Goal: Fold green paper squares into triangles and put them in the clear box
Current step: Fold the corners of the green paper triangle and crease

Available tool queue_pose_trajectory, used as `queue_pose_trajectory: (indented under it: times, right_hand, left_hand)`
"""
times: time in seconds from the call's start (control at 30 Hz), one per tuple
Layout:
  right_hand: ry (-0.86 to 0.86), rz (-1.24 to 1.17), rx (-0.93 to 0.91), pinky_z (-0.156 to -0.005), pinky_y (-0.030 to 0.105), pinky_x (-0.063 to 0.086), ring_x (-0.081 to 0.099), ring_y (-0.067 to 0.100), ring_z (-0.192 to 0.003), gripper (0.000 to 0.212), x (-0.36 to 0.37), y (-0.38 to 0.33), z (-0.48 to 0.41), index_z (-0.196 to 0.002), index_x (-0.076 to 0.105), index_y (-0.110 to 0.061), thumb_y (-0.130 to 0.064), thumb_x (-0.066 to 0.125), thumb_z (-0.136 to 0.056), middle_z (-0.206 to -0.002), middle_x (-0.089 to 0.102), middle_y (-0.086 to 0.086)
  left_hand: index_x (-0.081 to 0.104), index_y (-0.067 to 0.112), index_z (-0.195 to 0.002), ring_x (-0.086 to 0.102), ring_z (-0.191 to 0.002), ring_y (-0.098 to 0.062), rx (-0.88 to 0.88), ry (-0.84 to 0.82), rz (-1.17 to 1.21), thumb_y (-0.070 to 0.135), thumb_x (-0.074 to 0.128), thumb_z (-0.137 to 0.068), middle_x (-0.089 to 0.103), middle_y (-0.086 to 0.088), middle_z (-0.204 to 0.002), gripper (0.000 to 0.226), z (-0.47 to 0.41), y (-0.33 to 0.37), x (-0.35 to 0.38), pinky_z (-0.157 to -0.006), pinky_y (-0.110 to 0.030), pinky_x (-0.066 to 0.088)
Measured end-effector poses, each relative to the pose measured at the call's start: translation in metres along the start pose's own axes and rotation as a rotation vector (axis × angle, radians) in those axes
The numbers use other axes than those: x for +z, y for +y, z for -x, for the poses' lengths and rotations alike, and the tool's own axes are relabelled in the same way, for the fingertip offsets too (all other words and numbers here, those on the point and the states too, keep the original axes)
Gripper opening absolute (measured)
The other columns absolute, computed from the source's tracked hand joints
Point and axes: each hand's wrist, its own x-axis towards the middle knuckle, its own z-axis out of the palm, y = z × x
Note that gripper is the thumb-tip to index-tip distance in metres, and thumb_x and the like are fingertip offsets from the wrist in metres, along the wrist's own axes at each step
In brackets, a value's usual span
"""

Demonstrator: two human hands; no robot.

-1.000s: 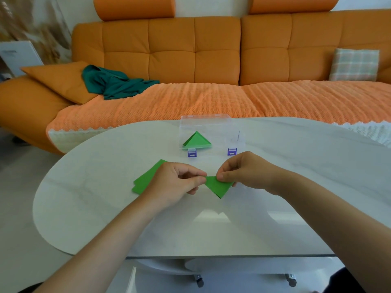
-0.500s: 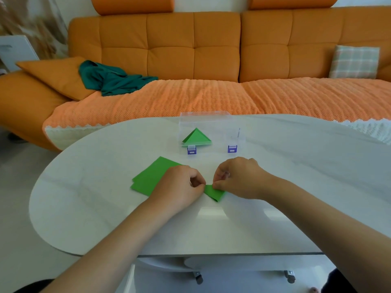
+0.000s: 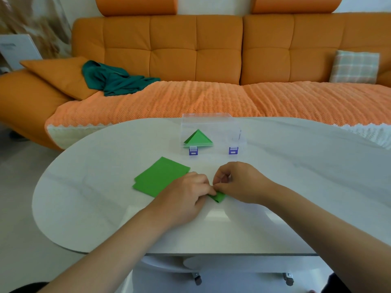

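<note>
White bench (image 3: 101,208), clear box (image 3: 213,123) at 12 o'clock. Left hand (image 3: 186,195) and right hand (image 3: 239,182) grip one folded green paper (image 3: 219,198), seemingly creasing it.

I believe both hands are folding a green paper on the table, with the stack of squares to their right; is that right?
Not quite: the head view shows the stack of squares to the hands' left, not right. The left hand and right hand do pinch the green paper on the table.
</note>
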Motion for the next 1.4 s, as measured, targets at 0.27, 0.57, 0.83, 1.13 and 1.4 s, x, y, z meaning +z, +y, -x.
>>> queue_pose_trajectory:
  times: [0.27, 0.57, 0.83, 1.13, 1.4]
  right_hand:
    - [-0.092, -0.109, 0.029, -0.067, 0.012, 0.04, 0.054, 0.001, -0.071, 0.02, -0.015, 0.012, 0.004, -0.095, 0.071, -0.038, -0.036, 0.08, -0.077, -0.098, 0.064, -0.011]
    - [-0.12, -0.075, 0.079, -0.073, 0.018, 0.049, 0.056, 0.006, -0.08, 0.03, -0.019, 0.01, 0.004, -0.102, 0.071, -0.036, -0.031, 0.082, -0.075, -0.102, 0.062, -0.007]
    - [-0.125, -0.135, 0.148, -0.066, 0.017, 0.042, 0.054, 0.006, -0.075, 0.027, -0.022, 0.009, -0.002, -0.095, 0.074, -0.032, -0.022, 0.084, -0.073, -0.087, 0.059, -0.008]
    - [-0.054, -0.272, 0.25, -0.073, 0.019, 0.054, 0.06, 0.009, -0.069, 0.027, -0.032, 0.023, -0.005, -0.077, 0.078, -0.031, -0.004, 0.071, -0.076, -0.076, 0.068, -0.007]
    - [-0.041, -0.245, 0.221, -0.062, 0.015, 0.042, 0.055, 0.007, -0.068, 0.016, -0.026, 0.019, -0.001, -0.087, 0.076, -0.03, -0.016, 0.072, -0.08, -0.075, 0.061, -0.009]
  left_hand:
    - [0.06, 0.031, -0.125, 0.042, -0.091, -0.013, 0.001, -0.097, -0.122, 0.029, 0.041, -0.085, 0.048, 0.007, -0.095, 0.045, 0.009, 0.016, -0.004, -0.079, -0.018, 0.028]
    - [0.054, 0.037, -0.131, 0.04, -0.1, -0.011, -0.011, -0.141, -0.132, 0.042, 0.045, -0.084, 0.043, 0.011, -0.101, 0.048, 0.01, 0.018, -0.005, -0.086, -0.024, 0.037]
    - [0.055, 0.038, -0.131, 0.039, -0.103, -0.011, -0.025, -0.151, -0.123, 0.045, 0.046, -0.083, 0.042, 0.012, -0.103, 0.05, 0.01, 0.017, -0.005, -0.088, -0.03, 0.043]
    - [0.055, 0.039, -0.13, 0.039, -0.103, -0.01, -0.032, -0.146, -0.122, 0.046, 0.047, -0.083, 0.041, 0.013, -0.103, 0.048, 0.01, 0.018, -0.005, -0.089, -0.032, 0.045]
    - [0.051, 0.043, -0.131, 0.035, -0.1, -0.009, -0.069, -0.137, -0.138, 0.059, 0.046, -0.086, 0.036, 0.014, -0.101, 0.048, 0.008, 0.024, -0.001, -0.087, -0.027, 0.041]
